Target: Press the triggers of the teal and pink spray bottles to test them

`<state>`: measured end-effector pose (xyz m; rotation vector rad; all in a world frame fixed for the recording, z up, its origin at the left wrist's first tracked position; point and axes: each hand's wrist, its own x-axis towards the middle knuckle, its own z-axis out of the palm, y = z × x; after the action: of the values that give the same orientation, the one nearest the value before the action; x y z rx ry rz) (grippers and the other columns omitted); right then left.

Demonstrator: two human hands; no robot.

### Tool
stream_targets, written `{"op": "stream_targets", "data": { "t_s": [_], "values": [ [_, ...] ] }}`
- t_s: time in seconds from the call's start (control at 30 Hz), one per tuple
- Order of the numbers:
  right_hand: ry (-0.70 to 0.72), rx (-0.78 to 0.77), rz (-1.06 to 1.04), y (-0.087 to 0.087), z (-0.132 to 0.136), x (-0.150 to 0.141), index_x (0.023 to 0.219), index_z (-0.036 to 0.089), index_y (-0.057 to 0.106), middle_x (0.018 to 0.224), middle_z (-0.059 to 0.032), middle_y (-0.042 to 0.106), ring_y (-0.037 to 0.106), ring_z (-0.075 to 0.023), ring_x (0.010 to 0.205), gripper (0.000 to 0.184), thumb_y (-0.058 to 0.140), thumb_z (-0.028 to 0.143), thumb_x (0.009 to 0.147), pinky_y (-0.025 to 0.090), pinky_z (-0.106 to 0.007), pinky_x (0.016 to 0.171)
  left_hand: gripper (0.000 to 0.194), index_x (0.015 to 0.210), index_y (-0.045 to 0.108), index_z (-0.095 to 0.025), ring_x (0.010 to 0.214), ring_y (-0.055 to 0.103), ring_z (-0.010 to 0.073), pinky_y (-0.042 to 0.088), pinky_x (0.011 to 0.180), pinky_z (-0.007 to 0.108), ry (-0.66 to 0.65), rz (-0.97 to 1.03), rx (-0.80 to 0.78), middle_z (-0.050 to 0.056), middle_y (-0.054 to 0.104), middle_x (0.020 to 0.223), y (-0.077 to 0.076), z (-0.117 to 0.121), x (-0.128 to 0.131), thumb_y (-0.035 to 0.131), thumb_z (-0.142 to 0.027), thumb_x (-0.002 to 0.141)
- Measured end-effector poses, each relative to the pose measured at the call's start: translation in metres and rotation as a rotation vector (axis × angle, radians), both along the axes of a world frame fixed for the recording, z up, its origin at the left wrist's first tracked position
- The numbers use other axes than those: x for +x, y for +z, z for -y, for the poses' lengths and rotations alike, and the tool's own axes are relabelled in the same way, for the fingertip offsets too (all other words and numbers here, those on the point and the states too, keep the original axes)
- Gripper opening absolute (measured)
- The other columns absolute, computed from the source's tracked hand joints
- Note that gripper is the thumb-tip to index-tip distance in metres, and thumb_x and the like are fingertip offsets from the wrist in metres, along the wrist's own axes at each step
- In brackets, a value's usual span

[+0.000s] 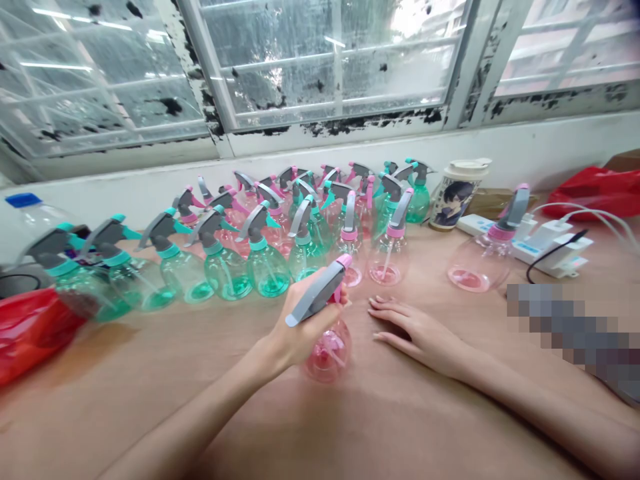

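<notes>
My left hand (300,317) is wrapped round the neck of a pink spray bottle (327,357), just under its grey and pink trigger head. The clear pink bottle is upright over the table in front of me. My right hand (417,330) lies on the table to the right of that bottle, fingers stretched out and apart, holding nothing. Beyond my hands stand a green spray bottle (270,270) in a row with several like it, and a pink spray bottle (389,257) beside another pink one. One more pink spray bottle (483,257) stands apart at the right.
More spray bottles crowd toward the wall below the windows. A printed paper cup (455,197) and a white power strip (545,250) with plugs and cables are at the right. A red plastic bag (37,330) lies at the left edge, another red bag (597,190) at the far right.
</notes>
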<state>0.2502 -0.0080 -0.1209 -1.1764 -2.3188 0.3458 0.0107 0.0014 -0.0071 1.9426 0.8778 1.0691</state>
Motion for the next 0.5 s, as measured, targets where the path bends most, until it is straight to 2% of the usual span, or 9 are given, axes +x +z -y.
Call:
{"op": "stream_targets", "data": {
  "t_s": [0.13,0.2,0.3,0.5],
  "values": [
    [0.003,-0.032,0.023,0.001,0.001,0.001,0.134,0.019,0.057,0.144,-0.012,0.053,0.046,-0.0276,0.136,0.044,0.053,0.041,0.097,0.038,-0.051,0.112,0.006,0.068,0.047,-0.023,0.052,0.037,0.0129,0.037,0.051,0.028,0.1,-0.038,0.046,-0.004,0.041,0.06,-0.002,-0.001,-0.001,0.053,-0.023,0.07],
    [0.008,-0.041,0.031,0.002,0.002,0.002,0.135,0.018,0.057,0.145,-0.0123,0.052,0.045,-0.0275,0.137,0.045,0.051,0.042,0.097,0.037,-0.051,0.113,0.006,0.071,0.048,-0.024,0.05,0.033,0.0126,0.034,0.048,0.027,0.11,-0.043,0.035,-0.004,0.037,0.058,-0.003,-0.001,-0.001,0.054,-0.025,0.071],
    [0.011,-0.041,0.032,0.003,0.003,0.002,0.135,0.018,0.056,0.146,-0.0124,0.051,0.044,-0.0276,0.137,0.045,0.051,0.042,0.097,0.037,-0.052,0.113,0.005,0.077,0.052,-0.025,0.052,0.033,0.0139,0.035,0.051,0.028,0.109,-0.049,0.019,-0.004,0.036,0.058,-0.003,0.001,-0.001,0.054,-0.026,0.073],
    [0.012,-0.041,0.067,0.005,0.004,0.002,0.137,0.018,0.054,0.147,-0.0125,0.05,0.043,-0.0276,0.138,0.047,0.049,0.043,0.098,0.035,-0.052,0.114,0.005,0.075,0.049,-0.024,0.053,0.034,0.0137,0.035,0.053,0.028,0.154,-0.051,-0.003,-0.004,0.037,0.059,0.001,0.01,0.001,0.05,-0.02,0.071]
  ]
}}
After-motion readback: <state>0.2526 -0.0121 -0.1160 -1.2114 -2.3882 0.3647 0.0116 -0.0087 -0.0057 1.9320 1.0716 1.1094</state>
